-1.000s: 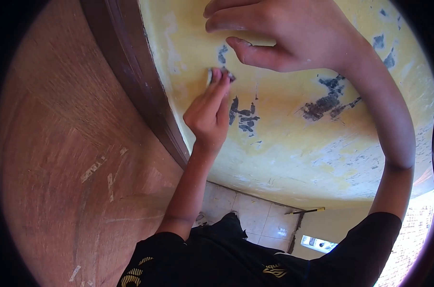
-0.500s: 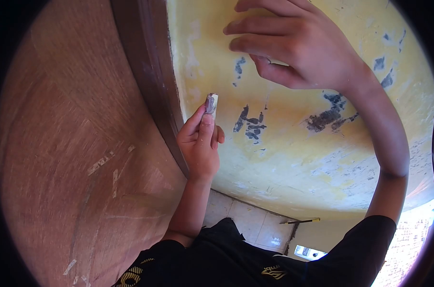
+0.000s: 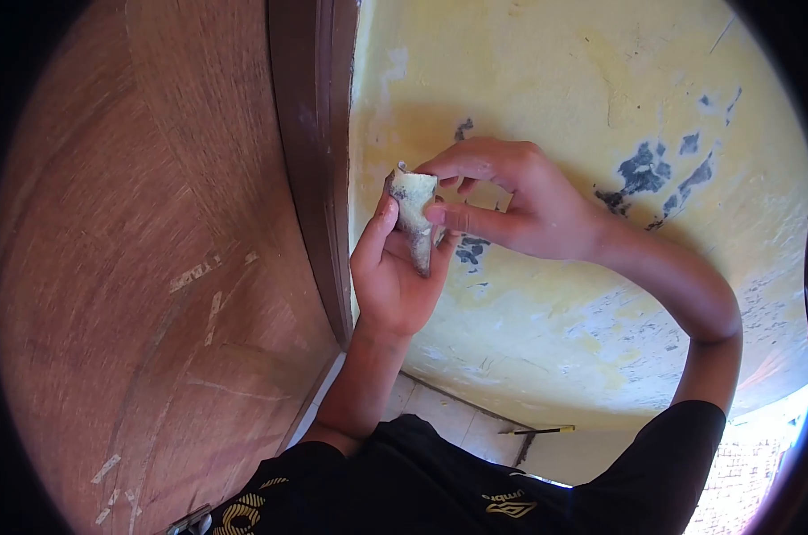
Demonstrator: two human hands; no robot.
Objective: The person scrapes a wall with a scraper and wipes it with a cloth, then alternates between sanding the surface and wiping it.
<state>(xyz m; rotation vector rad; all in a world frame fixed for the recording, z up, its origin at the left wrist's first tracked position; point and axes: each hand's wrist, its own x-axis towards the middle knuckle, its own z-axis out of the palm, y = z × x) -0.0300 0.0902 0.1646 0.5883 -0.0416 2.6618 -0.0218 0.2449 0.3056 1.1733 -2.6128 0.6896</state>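
A small worn piece, whitish with dark grey patches and narrowing toward its lower end, is the scraper-like piece between my hands. My left hand wraps round it from below, thumb on its left side. From the right, my right hand grips its upper right edge between thumb and fingers. Just behind both hands stands the yellow wall, where paint has flaked off in dark grey patches.
A brown wooden door with tape scraps fills the left side, beside a dark brown frame. Below are floor tiles and a thin black-and-yellow tool. Bright light enters at the lower right.
My right hand has come down and left from the upper wall and now grips the piece. My left hand has turned, showing the piece's broad face. The view has shifted slightly.
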